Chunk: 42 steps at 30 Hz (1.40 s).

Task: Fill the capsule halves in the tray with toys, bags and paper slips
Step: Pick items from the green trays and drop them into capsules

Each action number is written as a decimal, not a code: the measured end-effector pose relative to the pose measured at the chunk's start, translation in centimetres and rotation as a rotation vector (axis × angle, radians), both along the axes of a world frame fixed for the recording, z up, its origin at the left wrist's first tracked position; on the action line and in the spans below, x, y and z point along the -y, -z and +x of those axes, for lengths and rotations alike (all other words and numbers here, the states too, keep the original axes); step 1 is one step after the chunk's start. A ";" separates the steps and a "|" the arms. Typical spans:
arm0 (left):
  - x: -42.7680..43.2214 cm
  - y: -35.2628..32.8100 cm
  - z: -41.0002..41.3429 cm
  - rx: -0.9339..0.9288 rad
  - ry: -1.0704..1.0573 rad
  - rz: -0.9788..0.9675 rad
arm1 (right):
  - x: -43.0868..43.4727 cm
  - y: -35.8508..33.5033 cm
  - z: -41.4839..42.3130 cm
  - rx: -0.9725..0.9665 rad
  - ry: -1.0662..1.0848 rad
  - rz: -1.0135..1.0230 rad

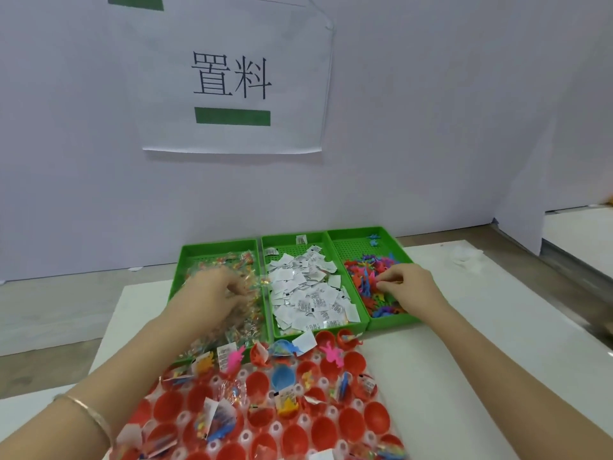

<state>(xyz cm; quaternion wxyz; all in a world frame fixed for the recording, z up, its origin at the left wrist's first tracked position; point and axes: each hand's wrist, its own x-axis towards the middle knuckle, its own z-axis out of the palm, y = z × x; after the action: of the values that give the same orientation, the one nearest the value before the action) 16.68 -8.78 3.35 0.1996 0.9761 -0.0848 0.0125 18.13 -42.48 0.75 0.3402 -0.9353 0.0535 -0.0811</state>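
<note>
Left hand (219, 293) deep in bags (238, 330), blurred, grip impossible to tell. Right hand (411, 287) pinching among toys (368, 277). Capsule halves (374, 416) in tray (275, 426) on tabletop (464, 360), many empty. Risks: tangled clumps lifted out, extras dropped outside cups; slips (308, 287) knocked loose by passing wrist.

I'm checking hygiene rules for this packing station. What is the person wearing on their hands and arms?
No gloves on the left hand or the right hand, and no sleeves show on either forearm. The only item worn is a thin, pale metallic bangle round the left wrist.
</note>
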 end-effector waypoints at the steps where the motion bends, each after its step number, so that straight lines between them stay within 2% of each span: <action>1: -0.3 -0.1 -0.1 0.025 -0.015 -0.065 | 0.2 -0.1 0.1 -0.001 0.012 0.074; 3: -0.7 -0.2 -0.5 0.083 -0.034 -0.156 | 0.4 -0.4 0.3 0.003 0.077 0.265; 6: -0.7 -0.2 -0.9 0.152 -0.036 -0.234 | 0.2 -1.4 0.5 0.120 0.206 0.602; 8: -0.5 -0.4 -1.2 0.169 -0.055 -0.292 | -0.8 -2.0 0.6 0.175 0.198 0.713; 12: 0.4 -0.7 -1.7 0.178 -0.129 -0.504 | -4.4 -2.6 0.5 0.105 -0.028 0.637; 15: 1.0 -0.5 -2.1 0.080 -0.175 -0.699 | -7.2 -2.5 0.4 -0.090 -0.218 0.488; 18: 1.0 -0.4 -2.5 -0.011 -0.191 -0.892 | -9.2 -2.0 0.5 -0.245 -0.319 0.406; 21: 0.9 -0.4 -2.9 -0.057 -0.184 -0.992 | -9.9 -1.6 0.9 -0.282 -0.406 0.207; 24: 0.6 -0.2 -3.3 -0.084 -0.184 -1.028 | -10.1 -1.7 1.1 -0.374 -0.439 0.149; 30: 0.5 -0.3 -4.2 -0.091 -0.190 -1.092 | -10.6 -1.9 1.2 -0.345 -0.420 -0.111; 34: 0.3 -0.4 -4.6 -0.104 -0.199 -1.142 | -10.7 -1.3 0.6 -0.203 -0.481 -0.308; 42: 0.8 0.3 -5.5 -0.154 -0.204 -1.201 | -9.3 -0.3 -0.1 -0.164 -0.390 -0.023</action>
<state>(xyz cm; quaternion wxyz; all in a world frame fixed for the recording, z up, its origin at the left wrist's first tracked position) 11.19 -9.59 3.06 0.7183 0.6942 0.0454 0.0068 18.02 -33.23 1.10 0.3333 -0.9352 -0.1020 0.0623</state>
